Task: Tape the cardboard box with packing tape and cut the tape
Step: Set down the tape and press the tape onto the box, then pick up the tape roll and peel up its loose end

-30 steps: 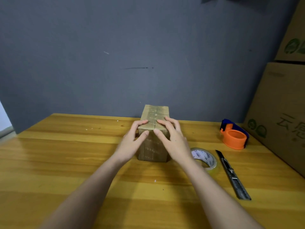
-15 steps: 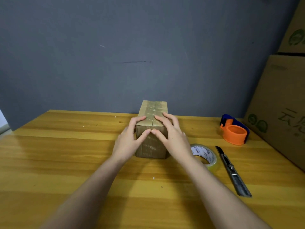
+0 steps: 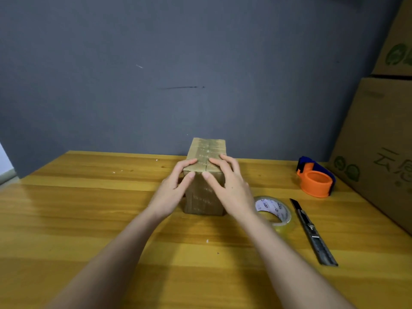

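A small cardboard box (image 3: 206, 150) stands on the wooden table (image 3: 66, 219), its closed top flaps meeting in a centre seam covered with glossy tape. My left hand (image 3: 172, 190) rests on the box's near left corner, fingers on the top flap and thumb on the front face. My right hand (image 3: 229, 186) presses the near right corner the same way. A roll of clear packing tape (image 3: 275, 210) lies flat just right of my right wrist. A utility knife (image 3: 312, 230) lies beside the roll, blade tip pointing away from me.
An orange and blue tape dispenser (image 3: 315, 177) sits at the back right. Large cardboard cartons (image 3: 379, 141) are stacked along the right edge. A grey wall (image 3: 156, 74) stands right behind the table. Small white scraps dot the wood.
Both hands stay on the box's near end; the fingers have shifted slightly along the seam. The view moved a little.
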Available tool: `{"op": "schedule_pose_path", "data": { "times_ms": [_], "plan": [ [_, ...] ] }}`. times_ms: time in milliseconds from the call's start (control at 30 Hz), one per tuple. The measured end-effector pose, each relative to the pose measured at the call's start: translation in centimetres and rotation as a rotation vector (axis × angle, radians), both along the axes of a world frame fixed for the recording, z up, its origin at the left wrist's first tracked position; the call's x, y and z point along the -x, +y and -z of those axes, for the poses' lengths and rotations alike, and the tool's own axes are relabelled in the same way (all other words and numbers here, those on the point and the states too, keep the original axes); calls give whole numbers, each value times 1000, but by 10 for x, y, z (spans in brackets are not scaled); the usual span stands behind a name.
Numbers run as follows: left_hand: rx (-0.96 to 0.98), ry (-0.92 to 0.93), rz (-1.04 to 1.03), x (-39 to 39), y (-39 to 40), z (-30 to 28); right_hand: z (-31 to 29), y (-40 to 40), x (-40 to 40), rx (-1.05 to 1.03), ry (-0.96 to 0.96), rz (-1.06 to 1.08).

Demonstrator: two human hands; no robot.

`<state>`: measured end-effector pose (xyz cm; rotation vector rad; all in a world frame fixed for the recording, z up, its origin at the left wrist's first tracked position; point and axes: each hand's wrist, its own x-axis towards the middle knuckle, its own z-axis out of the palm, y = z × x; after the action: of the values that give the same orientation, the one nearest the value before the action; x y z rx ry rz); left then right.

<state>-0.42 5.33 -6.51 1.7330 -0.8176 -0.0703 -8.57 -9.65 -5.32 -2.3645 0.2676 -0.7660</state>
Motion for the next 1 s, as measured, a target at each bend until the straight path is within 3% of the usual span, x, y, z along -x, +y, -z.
{"op": "schedule_pose_path", "data": {
  "times_ms": [100,233,467,700,867,933,1000],
  "plan": [
    [-15,-78,-137,5,-5,1,5,12,-7,1,-85,104],
    [-35,-138,-139,2,-4,4,8,9,-9,41,-97,101],
    [-60,-92,52,-7,6,2,0,-2,-1,213,46,28],
    [-155,-119,27,-1,1,1,-10,-7,7,373,225,-26],
    [-179,-40,51,8,-1,6,-7,-6,16,230,194,-74],
    [-132,-23,-93,25,-6,9,-3,-5,24,243,122,-15],
    [-57,-147,-369,52,-8,10,1,-10,33,264,28,62]
  ]
}}
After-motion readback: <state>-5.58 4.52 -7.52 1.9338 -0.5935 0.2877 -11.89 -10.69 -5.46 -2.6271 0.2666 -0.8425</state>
